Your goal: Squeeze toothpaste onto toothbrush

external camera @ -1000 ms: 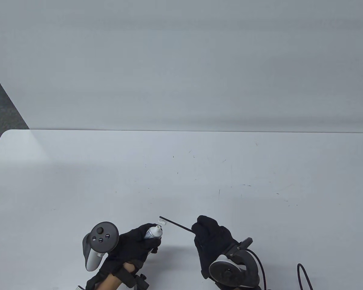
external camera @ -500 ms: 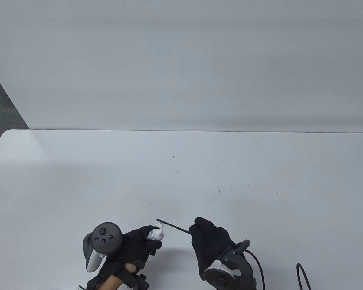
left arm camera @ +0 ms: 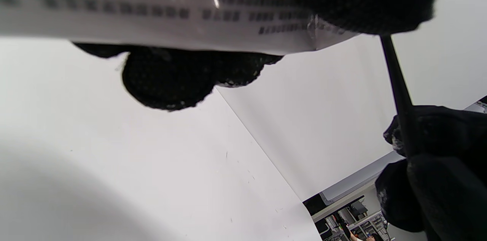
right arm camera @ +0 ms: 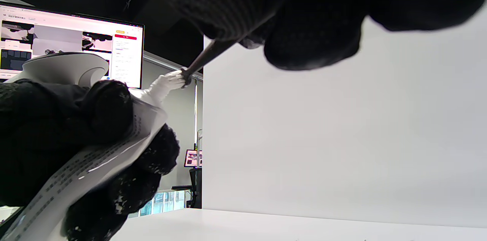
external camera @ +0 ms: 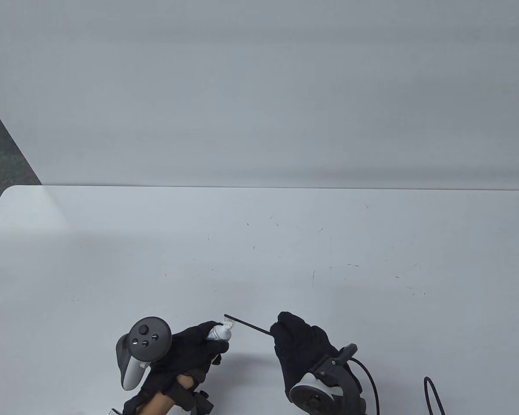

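My left hand (external camera: 190, 350) grips a white toothpaste tube (external camera: 218, 332) above the table's front edge, nozzle pointing up and right. My right hand (external camera: 300, 346) holds a thin black toothbrush (external camera: 248, 324) by its handle, the white bristle head (external camera: 228, 320) touching the tube's nozzle. In the right wrist view the tube (right arm camera: 95, 157) with printed text sits in the left hand's fingers and its nozzle (right arm camera: 167, 81) meets the brush tip (right arm camera: 186, 75). In the left wrist view the tube (left arm camera: 152, 5) fills the top and the brush handle (left arm camera: 397, 89) runs down into the right hand (left arm camera: 437, 172).
The white table (external camera: 259, 250) stretches away behind the hands, with a white wall panel (external camera: 259, 95) at its far edge. A black cable (external camera: 434, 393) loops at the front right. A monitor (right arm camera: 72, 51) shows in the right wrist view.
The right hand moved the brush slightly left and toward me, bringing the bristle head onto the tube's nozzle. The left hand stayed nearly in place, gripping the tube.
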Demonstrator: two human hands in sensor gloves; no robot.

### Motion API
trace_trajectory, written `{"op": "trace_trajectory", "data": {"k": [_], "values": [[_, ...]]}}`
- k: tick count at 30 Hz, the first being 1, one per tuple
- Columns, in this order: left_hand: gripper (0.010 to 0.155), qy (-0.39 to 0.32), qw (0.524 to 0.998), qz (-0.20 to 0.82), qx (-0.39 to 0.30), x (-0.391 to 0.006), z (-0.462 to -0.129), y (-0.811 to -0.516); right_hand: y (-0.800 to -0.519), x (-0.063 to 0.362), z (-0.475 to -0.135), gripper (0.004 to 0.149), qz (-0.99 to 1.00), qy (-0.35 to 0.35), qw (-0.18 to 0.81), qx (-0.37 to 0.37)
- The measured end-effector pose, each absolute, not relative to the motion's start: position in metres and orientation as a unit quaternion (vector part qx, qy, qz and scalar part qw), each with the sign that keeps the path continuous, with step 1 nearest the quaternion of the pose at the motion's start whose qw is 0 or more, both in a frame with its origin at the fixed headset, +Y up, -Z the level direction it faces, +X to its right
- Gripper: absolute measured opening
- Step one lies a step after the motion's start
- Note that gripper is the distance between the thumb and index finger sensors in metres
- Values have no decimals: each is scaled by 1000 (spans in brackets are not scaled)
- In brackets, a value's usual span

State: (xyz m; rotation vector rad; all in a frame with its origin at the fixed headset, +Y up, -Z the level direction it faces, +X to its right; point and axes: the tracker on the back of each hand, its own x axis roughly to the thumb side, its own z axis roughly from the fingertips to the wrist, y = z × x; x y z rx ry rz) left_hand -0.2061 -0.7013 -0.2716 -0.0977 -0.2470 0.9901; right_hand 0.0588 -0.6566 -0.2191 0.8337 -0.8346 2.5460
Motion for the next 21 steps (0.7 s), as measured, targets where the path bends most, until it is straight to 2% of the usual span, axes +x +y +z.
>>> {"op": "trace_trajectory", "data": {"k": [14,21], "values": [[72,-75,886,456,-30,-211,-271,-700,-660,68,-231,40,901,-219,259,272],[72,-67,920,385,9,-208,-267,-695,-667,79,-245,39,881,-132,381,246]]}}
